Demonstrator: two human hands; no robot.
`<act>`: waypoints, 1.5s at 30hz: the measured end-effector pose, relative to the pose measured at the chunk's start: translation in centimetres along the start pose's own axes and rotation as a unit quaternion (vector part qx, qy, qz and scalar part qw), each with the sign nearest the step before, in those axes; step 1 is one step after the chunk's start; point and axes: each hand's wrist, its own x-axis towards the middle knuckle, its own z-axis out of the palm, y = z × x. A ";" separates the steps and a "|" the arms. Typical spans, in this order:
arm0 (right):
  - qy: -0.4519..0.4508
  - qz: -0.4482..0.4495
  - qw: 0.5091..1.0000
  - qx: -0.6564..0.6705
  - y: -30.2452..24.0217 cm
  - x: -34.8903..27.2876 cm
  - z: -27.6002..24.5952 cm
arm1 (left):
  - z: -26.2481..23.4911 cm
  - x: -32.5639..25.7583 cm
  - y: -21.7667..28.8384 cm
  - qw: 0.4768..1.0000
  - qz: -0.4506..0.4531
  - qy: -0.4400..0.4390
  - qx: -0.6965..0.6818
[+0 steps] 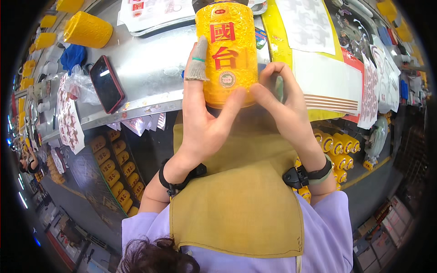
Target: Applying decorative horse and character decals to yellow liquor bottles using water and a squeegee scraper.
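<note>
A yellow embossed bottle (248,50) with large red characters stands upright between my hands at the front edge of the metal table. Low on its front is a small round sticker (227,79). My left hand (205,118) grips the bottle's left side, its thumb lying across the lower front. A grey cloth cover (197,70) with a green band wraps one of its fingers. My right hand (284,102) is curled at the lower right side, thumb tip against the bottle. A greenish piece (279,88) shows among its fingers; I cannot make out what it is.
On the metal table (150,73), a phone (107,84) lies left, near another yellow bottle (88,30) and a blue cloth (73,57). Sticker sheets (307,22) lie right. Yellow bottles (339,145) sit below the table at right; a crate (109,168) holds several at left.
</note>
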 end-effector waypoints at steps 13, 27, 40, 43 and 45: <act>-0.007 0.018 0.999 0.026 -0.2 -0.1 -0.1 | 0.1 -0.2 -0.1 1.000 -0.018 0.006 0.003; -0.022 0.039 0.998 0.034 -0.3 -0.2 -0.5 | -0.7 -0.7 0.3 0.965 -0.092 0.033 -0.245; -0.018 0.051 0.998 -0.018 -0.3 0.0 0.1 | -0.4 -0.5 1.0 0.972 -0.100 -0.028 -0.211; -0.017 0.052 0.998 -0.012 -0.3 -0.1 0.1 | -0.2 -0.4 0.9 0.976 -0.088 -0.032 -0.198; -0.017 0.052 0.998 -0.013 -0.3 0.0 0.1 | 0.3 -0.4 0.8 0.972 -0.074 0.030 -0.221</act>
